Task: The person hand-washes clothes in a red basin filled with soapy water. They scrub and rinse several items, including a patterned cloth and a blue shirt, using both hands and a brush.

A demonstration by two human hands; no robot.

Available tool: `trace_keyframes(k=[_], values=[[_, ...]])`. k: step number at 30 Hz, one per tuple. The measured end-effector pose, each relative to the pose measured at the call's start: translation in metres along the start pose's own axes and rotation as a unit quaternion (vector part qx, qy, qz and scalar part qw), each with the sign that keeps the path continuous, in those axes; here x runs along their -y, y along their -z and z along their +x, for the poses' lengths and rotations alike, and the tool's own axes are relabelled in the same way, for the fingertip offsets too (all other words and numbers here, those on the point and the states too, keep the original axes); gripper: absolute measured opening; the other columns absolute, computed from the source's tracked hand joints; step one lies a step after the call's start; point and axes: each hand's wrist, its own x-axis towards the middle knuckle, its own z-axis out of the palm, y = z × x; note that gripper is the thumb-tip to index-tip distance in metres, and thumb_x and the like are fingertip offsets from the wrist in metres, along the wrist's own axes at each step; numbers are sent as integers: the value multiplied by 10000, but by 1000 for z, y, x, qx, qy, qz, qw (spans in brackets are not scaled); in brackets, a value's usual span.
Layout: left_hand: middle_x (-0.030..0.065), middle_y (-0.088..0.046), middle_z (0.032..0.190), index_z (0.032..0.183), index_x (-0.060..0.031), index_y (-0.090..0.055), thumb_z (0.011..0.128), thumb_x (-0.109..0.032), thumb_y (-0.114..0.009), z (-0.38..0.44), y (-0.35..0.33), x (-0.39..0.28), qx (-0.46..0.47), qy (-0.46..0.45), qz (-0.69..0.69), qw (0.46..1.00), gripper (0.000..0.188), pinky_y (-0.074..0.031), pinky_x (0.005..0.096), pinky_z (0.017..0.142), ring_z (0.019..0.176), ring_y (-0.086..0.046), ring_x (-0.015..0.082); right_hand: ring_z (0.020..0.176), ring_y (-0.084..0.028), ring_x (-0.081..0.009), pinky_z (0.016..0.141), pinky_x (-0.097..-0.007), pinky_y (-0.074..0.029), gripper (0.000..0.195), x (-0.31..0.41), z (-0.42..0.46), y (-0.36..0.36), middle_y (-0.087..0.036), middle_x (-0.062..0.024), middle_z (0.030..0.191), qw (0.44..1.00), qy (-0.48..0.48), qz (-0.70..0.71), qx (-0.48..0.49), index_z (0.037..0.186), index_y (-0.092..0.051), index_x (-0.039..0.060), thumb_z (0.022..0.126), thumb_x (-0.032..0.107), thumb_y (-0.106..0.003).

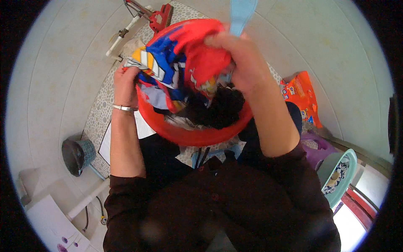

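Note:
Over a red plastic basin (201, 137), both hands spread a multicoloured garment (167, 72) of red, blue, yellow and white cloth. My left hand (126, 83), with a silver bracelet at the wrist, pinches its white and yellow edge. Blurred, my right hand (242, 60) grips the red cloth on the other side. A light blue strip (242, 15) reaches down to behind the right hand; what it belongs to is cut off. Beneath the garment, a dark fluffy textile (225, 107) and some whitish cloth (181, 121) lie inside the basin.
An orange detergent bag (303, 97) leans at the right wall, near a purple bag (318, 148) and a green basin (351, 176) holding patterned cloth. At left are a wastebasket (78, 156) and a white pipe (88, 198). A red tool head (160, 19) stands beyond the basin.

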Motion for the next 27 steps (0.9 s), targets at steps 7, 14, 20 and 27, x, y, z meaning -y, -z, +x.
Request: trace_keyframes(k=[7, 14, 20, 27], values=[[58, -577, 733, 846, -9, -543, 712, -91, -551, 14, 49, 44, -164, 59, -56, 983, 157, -459, 296, 536, 613, -556, 168, 489, -391, -54, 443, -220, -297, 586, -67, 42, 35, -489, -3, 633, 983, -71, -169, -31, 1191, -447, -27, 754, 304, -656], [90, -579, 749, 812, -18, -540, 712, -71, -559, 33, 30, 33, -277, 36, -124, 952, 115, -463, 327, 567, 652, -567, 195, 1058, -512, -341, 886, -390, -413, 754, -214, 4, 148, -505, -241, 1163, 770, -91, -624, -100, 1218, -440, 32, 637, 418, -726], [75, -588, 764, 847, -14, -555, 711, -71, -563, 48, 54, 35, -301, -34, -124, 945, 148, -454, 307, 567, 662, -568, 192, 930, -556, -371, 814, -405, -450, 524, -273, -25, 134, -572, -233, 1005, 740, -286, -609, 12, 1068, -518, 17, 643, 268, -693], [79, -587, 752, 826, -11, -543, 717, -56, -565, 42, 32, 19, -311, -84, -107, 941, 120, -459, 315, 571, 655, -570, 186, 826, -593, -346, 723, -399, -480, 392, -212, -19, 28, -606, -203, 869, 856, -246, -453, -25, 944, -563, 8, 632, 216, -674]])
